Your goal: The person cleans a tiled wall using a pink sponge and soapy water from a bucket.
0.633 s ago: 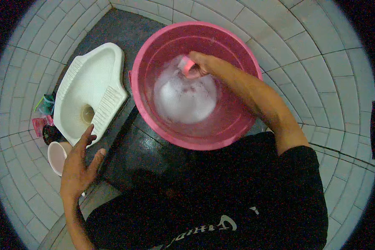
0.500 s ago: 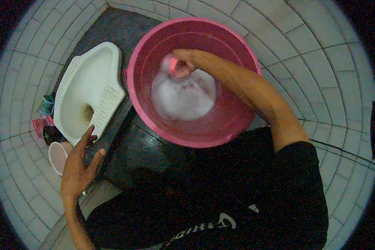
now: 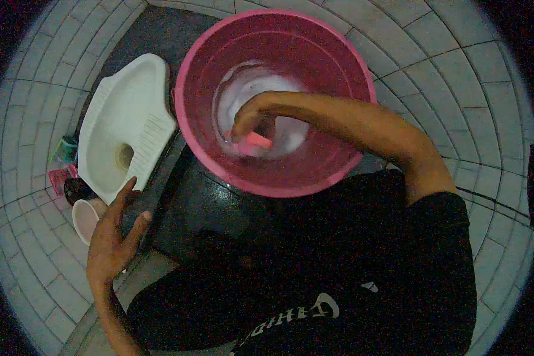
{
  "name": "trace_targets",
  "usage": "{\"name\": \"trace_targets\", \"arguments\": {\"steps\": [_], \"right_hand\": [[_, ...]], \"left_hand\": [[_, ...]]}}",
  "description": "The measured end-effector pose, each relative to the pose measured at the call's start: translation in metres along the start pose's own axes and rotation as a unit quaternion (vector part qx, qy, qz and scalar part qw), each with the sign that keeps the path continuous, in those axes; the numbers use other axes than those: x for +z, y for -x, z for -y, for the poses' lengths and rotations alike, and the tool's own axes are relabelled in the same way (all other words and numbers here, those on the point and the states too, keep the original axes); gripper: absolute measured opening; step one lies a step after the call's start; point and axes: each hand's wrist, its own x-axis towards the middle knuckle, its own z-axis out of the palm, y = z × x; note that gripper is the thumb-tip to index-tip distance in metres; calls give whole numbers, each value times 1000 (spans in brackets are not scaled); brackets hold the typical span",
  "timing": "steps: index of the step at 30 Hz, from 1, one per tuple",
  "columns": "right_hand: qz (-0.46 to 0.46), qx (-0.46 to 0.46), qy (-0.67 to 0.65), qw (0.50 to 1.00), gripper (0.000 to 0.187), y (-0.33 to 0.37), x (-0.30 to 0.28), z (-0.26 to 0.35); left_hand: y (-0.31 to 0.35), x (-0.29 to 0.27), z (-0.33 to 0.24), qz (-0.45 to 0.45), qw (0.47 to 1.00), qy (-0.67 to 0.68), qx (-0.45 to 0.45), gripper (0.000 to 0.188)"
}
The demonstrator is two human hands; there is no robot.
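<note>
A large pink tub (image 3: 187, 127) holds white, foamy suds (image 3: 249, 83) in its bottom. My right hand (image 3: 258, 113) reaches down into it, closed on a small pink-and-orange object (image 3: 256, 142) against the tub's near left inside. Its exact kind is blurred, and my fingers partly cover it. Outside the tub, my left hand (image 3: 113, 237) is open and holds nothing, fingers apart. Its fingertips overlap the near end of a white squat toilet (image 3: 154, 127). Beside that hand, partly hidden by it, is a pale pink cup-like container (image 3: 86, 221).
Along the left wall sit a teal item (image 3: 68, 149), a pink packet (image 3: 59, 178) and a dark round thing (image 3: 76, 190). White tiled walls (image 3: 439, 71) close in on both sides. The dark floor (image 3: 207, 202) has a wet sheen near the tub.
My right hand has swept the pink-and-orange object from the tub's far left toward its near side. The suds have spread into a curved band. My left hand stays about where it was.
</note>
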Motion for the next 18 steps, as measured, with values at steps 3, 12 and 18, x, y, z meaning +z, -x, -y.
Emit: {"name": "trace_targets", "arguments": {"steps": [3,12,18], "right_hand": [[-8,22,10,1000,35,5,-11,-27],[-55,-6,-73,996,54,8,-48,-68],[-22,-61,-117,991,67,-26,-29,-138]], "left_hand": [[0,1,2,7,1000,19,6,59],[8,1,7,4,997,-68,33,58],[11,1,13,-10,998,-47,50,59]]}}
